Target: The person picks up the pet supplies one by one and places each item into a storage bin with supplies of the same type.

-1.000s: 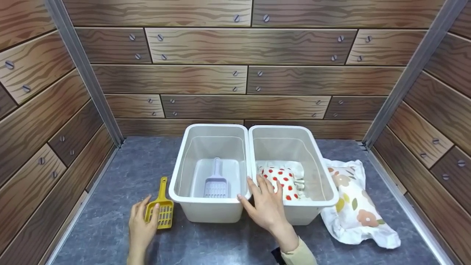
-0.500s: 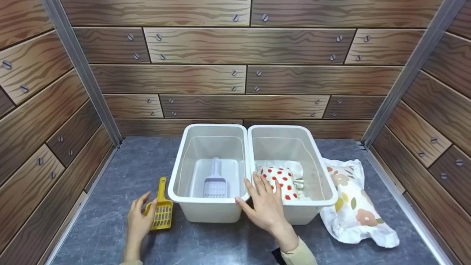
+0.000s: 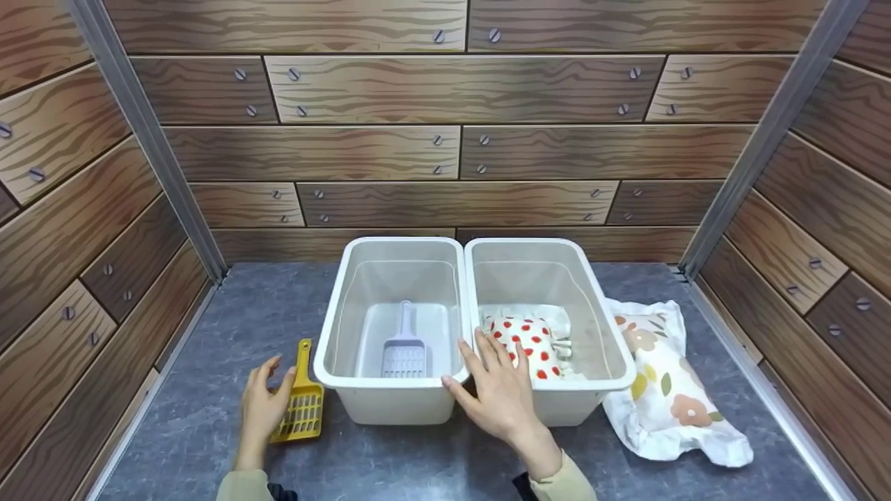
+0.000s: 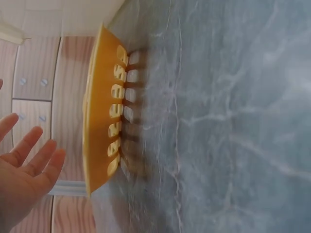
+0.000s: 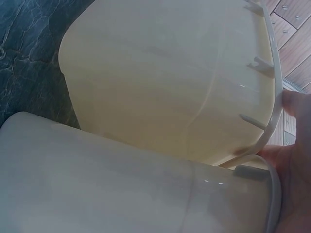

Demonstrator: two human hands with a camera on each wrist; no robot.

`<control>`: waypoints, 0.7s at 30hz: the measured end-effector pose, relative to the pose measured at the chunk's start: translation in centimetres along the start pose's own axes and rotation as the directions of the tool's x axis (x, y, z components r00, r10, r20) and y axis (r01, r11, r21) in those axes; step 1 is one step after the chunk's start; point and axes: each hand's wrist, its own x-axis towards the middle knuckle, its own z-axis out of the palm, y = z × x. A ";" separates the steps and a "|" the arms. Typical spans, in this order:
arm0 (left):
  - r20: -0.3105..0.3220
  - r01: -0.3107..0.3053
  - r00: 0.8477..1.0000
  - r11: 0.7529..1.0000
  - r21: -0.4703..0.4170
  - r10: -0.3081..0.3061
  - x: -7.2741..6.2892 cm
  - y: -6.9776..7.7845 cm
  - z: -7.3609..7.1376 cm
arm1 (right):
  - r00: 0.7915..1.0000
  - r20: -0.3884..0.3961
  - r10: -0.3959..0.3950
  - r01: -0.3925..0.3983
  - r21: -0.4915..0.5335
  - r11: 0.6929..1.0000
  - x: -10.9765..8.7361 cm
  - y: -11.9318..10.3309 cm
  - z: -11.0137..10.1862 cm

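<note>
My left hand (image 3: 264,402) hovers at the left edge of a yellow slotted litter scoop (image 3: 306,403), its fingers loosely spread and holding nothing. In the left wrist view that scoop (image 4: 104,111) stands a little off the fingers, its slotted face close over the table. My right hand (image 3: 498,396) rests with spread fingers across the meeting rims of two pale bins; the thumb lies on the rim of the left bin (image 3: 390,383), the fingers over the right bin (image 3: 578,384). A lilac slotted scoop (image 3: 405,355) lies inside the left bin. Inside the right one is a white pouch with red spots (image 3: 532,341).
Right of the bins, a white floral pillow-shaped bag (image 3: 668,390) lies on the dark marbled table (image 3: 390,466). Wood-patterned walls (image 3: 445,153) enclose the back and both sides, with metal strips (image 3: 156,153) at the corners.
My left hand has drawn back slightly to the left and down from the yellow scoop. The right hand keeps its place on the rims. The head view has shifted a little.
</note>
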 end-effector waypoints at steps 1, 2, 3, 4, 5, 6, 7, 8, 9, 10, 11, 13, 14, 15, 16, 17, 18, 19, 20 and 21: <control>0.001 0.001 1.000 1.000 0.005 -0.001 0.3 -0.1 0.1 | 1.000 0.000 0.001 -0.001 0.001 1.000 0.0 0.0 0.0; 0.009 0.006 1.000 1.000 0.005 -0.006 0.5 -0.2 0.1 | 1.000 -0.001 0.002 -0.002 0.000 1.000 0.0 0.0 0.1; 0.014 0.010 1.000 1.000 0.000 -0.010 0.8 -0.4 0.2 | 1.000 -0.005 0.001 -0.001 0.001 1.000 0.0 -0.1 0.1; 0.023 0.014 1.000 1.000 -0.004 -0.014 1.1 -0.5 0.2 | 1.000 -0.008 0.000 0.000 0.003 1.000 0.0 -0.1 0.1; 0.031 0.018 0.999 1.000 -0.009 -0.018 1.4 -0.6 0.3 | 1.000 -0.012 0.000 0.000 0.005 1.000 0.0 -0.1 0.1; 0.036 0.022 0.999 1.000 -0.012 -0.022 1.7 -0.7 0.3 | 1.000 -0.016 -0.002 0.002 0.006 1.000 0.0 -0.1 0.2; 0.039 0.027 0.999 0.999 -0.017 -0.026 2.0 -0.7 0.3 | 1.000 -0.019 -0.003 0.004 0.007 1.000 0.0 -0.1 0.2; 0.045 0.035 0.998 0.999 -0.021 -0.034 2.3 -0.8 0.4 | 1.000 -0.020 -0.005 0.005 0.007 1.000 0.0 -0.2 0.1; 0.045 0.040 0.998 0.999 -0.027 -0.038 2.6 -0.8 0.4 | 1.000 -0.021 -0.005 0.005 0.007 1.000 0.1 -0.2 0.1; 0.045 0.042 0.998 0.999 -0.028 -0.041 2.8 -0.8 0.5 | 1.000 -0.018 -0.003 0.003 0.007 1.000 0.1 -0.2 0.1; 0.044 0.044 0.998 0.999 -0.031 -0.042 3.0 -0.9 0.5 | 1.000 -0.016 -0.001 0.001 0.006 1.000 0.1 -0.2 0.1; 0.042 0.045 0.998 0.999 -0.030 -0.043 3.3 -0.9 0.7 | 1.000 -0.012 0.003 -0.003 0.005 1.000 0.1 -0.2 0.1; 0.042 0.045 0.998 0.998 -0.034 -0.044 3.4 -0.9 0.8 | 1.000 -0.012 0.003 -0.003 0.005 1.000 0.1 -0.2 0.1; 0.045 0.046 0.998 0.998 -0.035 -0.045 3.5 -0.9 0.9 | 1.000 -0.013 0.003 -0.003 0.007 1.000 0.0 -0.1 0.2; 0.047 0.048 0.998 0.998 -0.034 -0.046 3.6 -1.0 1.0 | 1.000 -0.016 0.002 -0.002 0.007 1.000 0.0 -0.1 0.2; 0.051 0.051 0.997 0.998 -0.030 -0.049 3.6 -1.1 1.1 | 1.000 -0.021 0.000 0.000 0.006 1.000 0.0 -0.1 0.2; 0.055 0.055 0.997 0.998 -0.023 -0.054 3.6 -1.1 1.1 | 1.000 -0.024 -0.002 0.002 0.005 1.000 0.0 -0.1 0.2; 0.060 0.061 0.996 0.998 -0.019 -0.060 3.5 -1.2 1.2 | 1.000 -0.028 -0.004 0.004 0.003 1.000 -0.1 -0.1 0.2; 0.065 0.069 0.996 0.997 -0.017 -0.067 3.5 -1.3 1.3 | 1.000 -0.030 -0.006 0.006 0.001 1.000 -0.1 0.0 0.3; 0.069 0.075 0.995 0.997 -0.013 -0.074 3.5 -1.4 1.4 | 0.999 -0.031 -0.007 0.007 -0.001 1.000 -0.1 0.0 0.3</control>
